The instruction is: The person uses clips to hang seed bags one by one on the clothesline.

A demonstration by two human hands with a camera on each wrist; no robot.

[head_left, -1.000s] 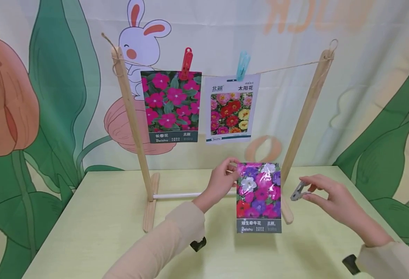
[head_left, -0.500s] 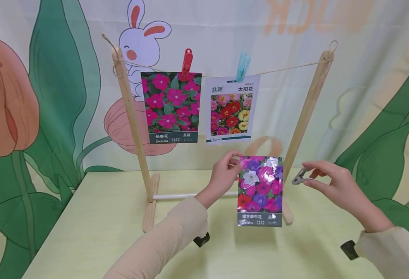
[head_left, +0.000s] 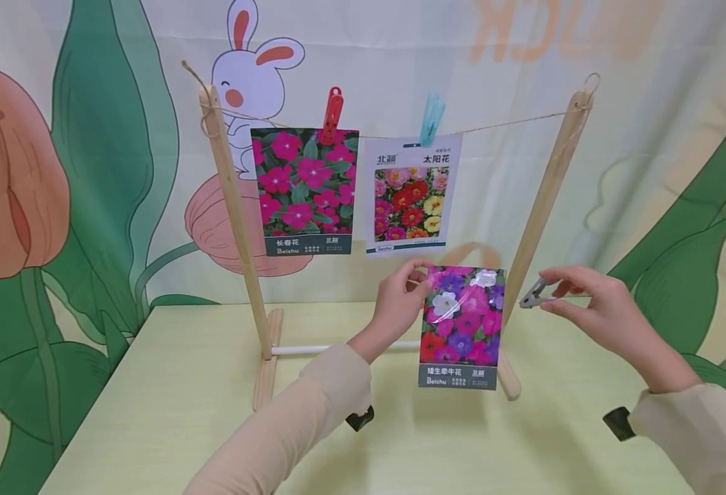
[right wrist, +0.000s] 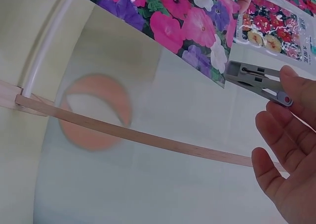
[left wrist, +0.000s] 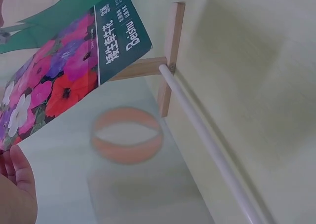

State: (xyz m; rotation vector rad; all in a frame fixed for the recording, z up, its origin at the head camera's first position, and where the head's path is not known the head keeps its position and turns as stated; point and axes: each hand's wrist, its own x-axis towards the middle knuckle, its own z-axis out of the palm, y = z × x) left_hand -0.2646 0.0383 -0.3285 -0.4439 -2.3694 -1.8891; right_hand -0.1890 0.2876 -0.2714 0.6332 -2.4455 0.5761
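Observation:
My left hand (head_left: 403,295) pinches the upper left corner of a seed packet (head_left: 462,326) printed with pink, purple, red and white flowers. The packet hangs upright in the air over the table, below the string. To its right my right hand (head_left: 598,302) holds a grey clothespin (right wrist: 259,81) between thumb and fingers, with its nose toward the packet. Above, a seed packet with magenta flowers (head_left: 307,185) hangs from the string by a red clothespin (head_left: 332,115). Beside it a white seed packet (head_left: 411,192) hangs by a light blue clothespin (head_left: 432,118).
A thin string (head_left: 511,122) runs between two wooden posts, the left post (head_left: 234,206) and the right post (head_left: 542,199). A white rod (head_left: 313,350) joins their feet on the pale green table (head_left: 183,385). A printed curtain (head_left: 363,41) hangs behind.
Both hands have risen, the left lifting the flower packet toward the string and the right raising the grey clothespin beside it. The two hanging packets stay in place.

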